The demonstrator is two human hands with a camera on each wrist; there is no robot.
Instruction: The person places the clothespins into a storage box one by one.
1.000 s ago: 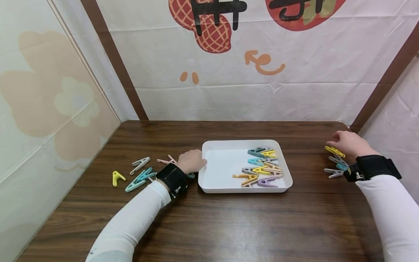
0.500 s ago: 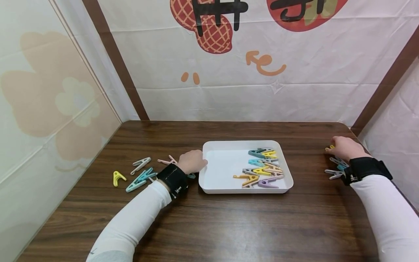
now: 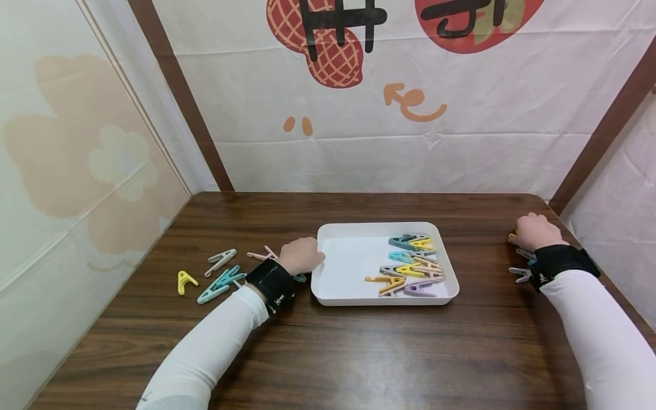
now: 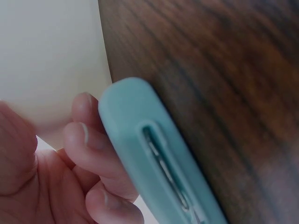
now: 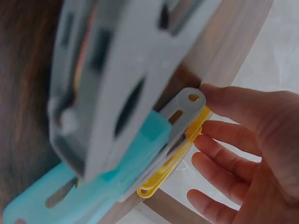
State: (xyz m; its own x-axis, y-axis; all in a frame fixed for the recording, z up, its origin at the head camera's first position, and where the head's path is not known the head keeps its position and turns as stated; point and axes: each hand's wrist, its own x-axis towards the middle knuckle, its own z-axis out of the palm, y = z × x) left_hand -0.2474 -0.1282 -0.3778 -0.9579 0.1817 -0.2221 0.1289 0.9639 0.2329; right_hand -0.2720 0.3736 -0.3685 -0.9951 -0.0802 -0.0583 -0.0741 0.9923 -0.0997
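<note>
My left hand (image 3: 299, 255) grips the left rim of a white tray (image 3: 328, 230); in the left wrist view its fingers curl at the tray wall (image 4: 51, 56). Right beside those fingers is a teal clothespin (image 4: 140, 126). At the table's right side, my right hand (image 3: 537, 232) has thumb and index finger at the end of a yellow clothespin (image 5: 187, 140), pinching it. Next to it, in the right wrist view, lie a grey clothespin (image 5: 184, 102), a light blue clothespin (image 5: 145, 144) and a large grey clothespin (image 5: 126, 60) close to the camera.
Several clothespins, among them a purple one (image 3: 419, 288) and an orange one (image 3: 390, 282), lie in the tray's right half. Left of the tray are a yellow clothespin (image 3: 185, 281), a white one (image 3: 221, 261), a teal one (image 3: 220, 285) and a pink one (image 3: 263, 253).
My right hand has shifted left and lower over the yellow clothespin, covering most of it in the head view. The left hand and the tray have stayed in place.
</note>
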